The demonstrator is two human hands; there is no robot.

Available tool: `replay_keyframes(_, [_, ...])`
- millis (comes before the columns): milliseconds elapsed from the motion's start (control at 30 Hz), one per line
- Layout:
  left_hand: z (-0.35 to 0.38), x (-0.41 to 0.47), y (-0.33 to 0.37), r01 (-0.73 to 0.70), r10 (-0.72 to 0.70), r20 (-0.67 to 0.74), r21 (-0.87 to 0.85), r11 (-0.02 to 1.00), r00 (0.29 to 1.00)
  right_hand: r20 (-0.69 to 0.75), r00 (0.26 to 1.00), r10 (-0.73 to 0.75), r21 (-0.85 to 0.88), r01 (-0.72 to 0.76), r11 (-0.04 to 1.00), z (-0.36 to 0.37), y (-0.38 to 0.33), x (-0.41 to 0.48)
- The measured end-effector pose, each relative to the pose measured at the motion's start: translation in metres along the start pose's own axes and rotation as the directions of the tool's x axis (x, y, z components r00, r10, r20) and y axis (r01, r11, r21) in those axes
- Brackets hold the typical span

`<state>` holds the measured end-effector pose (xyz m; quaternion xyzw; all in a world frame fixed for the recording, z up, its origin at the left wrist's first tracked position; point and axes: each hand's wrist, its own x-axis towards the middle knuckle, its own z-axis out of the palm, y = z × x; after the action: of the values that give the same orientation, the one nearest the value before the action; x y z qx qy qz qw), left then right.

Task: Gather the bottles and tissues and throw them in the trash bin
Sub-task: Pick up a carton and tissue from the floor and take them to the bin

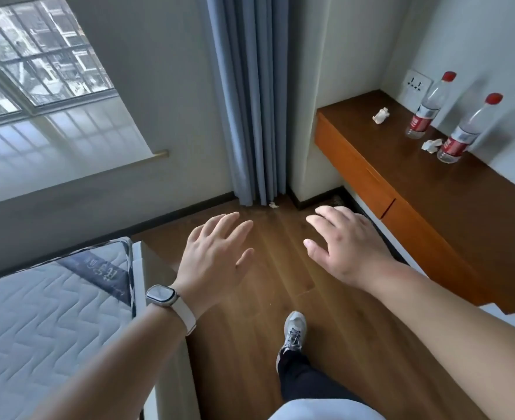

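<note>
Two clear plastic bottles with red caps and red labels stand on the wooden desk (432,189) at the right: the far bottle (427,109) by the wall socket, the near bottle (465,131) closer to me. A crumpled tissue (381,115) lies on the desk's far end, and a second tissue (431,145) lies against the near bottle's base. A small scrap of tissue (273,205) sits on the floor at the curtain's foot. My left hand (215,256) and my right hand (345,244) hover over the floor, fingers spread, holding nothing. No trash bin is in view.
A bare quilted mattress (44,313) fills the lower left, with a window (31,65) above it. A blue curtain (250,101) hangs in the corner. The desk has orange drawer fronts (359,168). My shoe (294,328) stands on the wood floor between bed and desk.
</note>
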<state>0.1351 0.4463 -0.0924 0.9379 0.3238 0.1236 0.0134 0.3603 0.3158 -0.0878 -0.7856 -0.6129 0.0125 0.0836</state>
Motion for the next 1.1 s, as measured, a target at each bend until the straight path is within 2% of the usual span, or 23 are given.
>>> replay_keyframes(200, [0.017,0.089,-0.021,0.021,-0.022,0.04,0.02,1.0,0.999,0.002,1.0,-0.021,0.052,0.021,0.998,0.009,0.04,0.095])
replay_keyframes(500, [0.045,0.235,-0.024,-0.065,0.06,0.063,0.077,0.995,0.996,0.016,1.0,-0.02,0.078,0.019,0.997,0.008,0.125,0.204])
replay_keyframes(800, [0.063,0.312,-0.015,-0.165,0.15,0.118,0.128,0.978,0.982,-0.03,0.999,0.034,0.112,-0.03,0.993,0.008,0.169,0.239])
replay_keyframes(900, [0.067,0.331,-0.013,-0.186,0.169,0.156,0.1,0.977,0.973,-0.01,0.998,0.064,0.1,-0.063,0.993,0.009,0.184,0.243])
replay_keyframes(1100, [0.081,0.368,-0.02,-0.255,0.243,0.14,0.072,0.964,0.96,0.023,0.987,0.16,0.086,-0.161,0.983,0.013,0.196,0.258])
